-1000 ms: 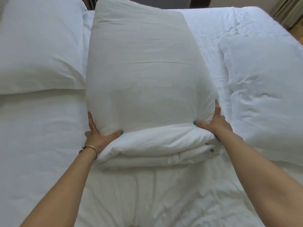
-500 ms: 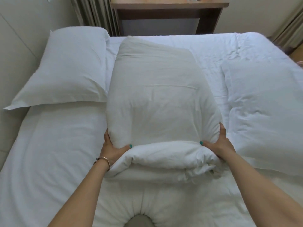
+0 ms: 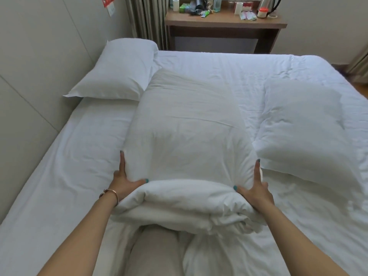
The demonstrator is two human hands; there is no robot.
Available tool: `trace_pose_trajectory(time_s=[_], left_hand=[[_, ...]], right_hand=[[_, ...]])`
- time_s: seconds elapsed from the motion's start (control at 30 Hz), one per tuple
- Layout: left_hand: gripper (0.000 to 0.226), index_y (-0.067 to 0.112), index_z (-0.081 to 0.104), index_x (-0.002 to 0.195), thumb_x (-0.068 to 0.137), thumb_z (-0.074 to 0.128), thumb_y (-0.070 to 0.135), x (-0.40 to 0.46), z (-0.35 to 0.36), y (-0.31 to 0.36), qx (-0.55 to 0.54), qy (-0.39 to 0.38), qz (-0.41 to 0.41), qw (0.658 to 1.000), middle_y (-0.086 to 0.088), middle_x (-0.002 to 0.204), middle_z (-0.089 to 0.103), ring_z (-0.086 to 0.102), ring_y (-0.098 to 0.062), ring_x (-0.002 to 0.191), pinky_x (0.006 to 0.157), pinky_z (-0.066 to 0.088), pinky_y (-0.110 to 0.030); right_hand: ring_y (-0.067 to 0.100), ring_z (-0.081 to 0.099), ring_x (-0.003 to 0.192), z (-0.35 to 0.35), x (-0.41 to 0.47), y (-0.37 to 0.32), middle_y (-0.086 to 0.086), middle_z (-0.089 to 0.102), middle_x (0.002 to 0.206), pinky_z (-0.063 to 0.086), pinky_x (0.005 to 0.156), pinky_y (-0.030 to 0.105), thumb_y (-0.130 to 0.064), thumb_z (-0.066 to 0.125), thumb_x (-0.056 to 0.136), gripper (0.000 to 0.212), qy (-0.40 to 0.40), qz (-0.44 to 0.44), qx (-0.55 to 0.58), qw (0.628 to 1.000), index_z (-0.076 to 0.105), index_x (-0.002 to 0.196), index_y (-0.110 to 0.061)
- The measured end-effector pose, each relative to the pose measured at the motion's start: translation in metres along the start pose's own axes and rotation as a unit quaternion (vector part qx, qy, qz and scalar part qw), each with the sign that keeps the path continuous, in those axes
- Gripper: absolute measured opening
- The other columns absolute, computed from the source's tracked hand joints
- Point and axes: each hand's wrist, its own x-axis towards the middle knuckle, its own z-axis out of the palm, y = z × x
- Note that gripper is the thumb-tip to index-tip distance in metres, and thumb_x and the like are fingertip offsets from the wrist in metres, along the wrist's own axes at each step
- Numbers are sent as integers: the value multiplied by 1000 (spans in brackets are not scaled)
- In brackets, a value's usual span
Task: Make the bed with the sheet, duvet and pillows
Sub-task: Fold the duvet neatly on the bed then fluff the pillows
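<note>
Folded duvet (image 3: 187,136): bulky, soft, light, floppy. Left hand (image 3: 125,181), right hand (image 3: 256,188) clamping its near corners; best held there, under the fold.

2 pillows (image 3: 117,70) (image 3: 302,124), 1 folded duvet (image 3: 189,136), 2 hands (image 3: 124,181) (image 3: 256,191), 1 desk (image 3: 225,22), approx. 3 paper rolls (image 3: 175,5).

The folded duvet (image 3: 189,140) lies mid-bed on the sheet (image 3: 75,166), between two pillows (image 3: 119,70) (image 3: 302,128). Behind the bed stands a desk (image 3: 225,24), probably against the wall.
</note>
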Motion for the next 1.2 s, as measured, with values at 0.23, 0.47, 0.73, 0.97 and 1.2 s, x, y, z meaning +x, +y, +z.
trace_pose_trajectory(time_s=[0.23,0.47,0.73,0.97,1.2], left_hand=[[121,71,-26,125,68,79,51,-8,36,-54,38,61,-24,997,-11,114,37,54,-36,108,97,44,-44],[114,71,-35,117,74,70,59,-14,48,-59,119,67,15,990,-9,116,33,54,-33,96,89,45,-36],[83,70,8,136,81,67,50,-15,43,-54,116,57,29,991,-6,116,33,49,-25,87,93,43,-35],[76,58,19,143,87,66,35,-33,44,-67,69,53,25,996,-11,112,36,45,-26,85,96,40,-36],[78,56,20,144,87,67,30,-115,43,-98,46,39,24,998,-15,108,40,41,-20,78,82,38,-30]], right_hand=[[32,53,82,49,9,20,18,33,129,46,84,40,-62,57,83,90,-29,-29,-76,996,-18,131,-71],[45,55,103,64,28,50,23,34,135,44,92,50,-64,62,79,94,11,-24,-73,997,-14,135,-70],[39,52,112,58,26,51,20,41,133,42,95,45,-53,68,80,94,11,-38,-5,999,-3,140,-67],[36,47,125,37,2,54,13,42,145,40,101,44,-45,72,81,93,-9,-68,37,997,6,144,-61],[35,47,125,39,-87,87,16,42,143,40,103,45,-43,74,80,94,-23,-25,56,998,6,143,-63]])
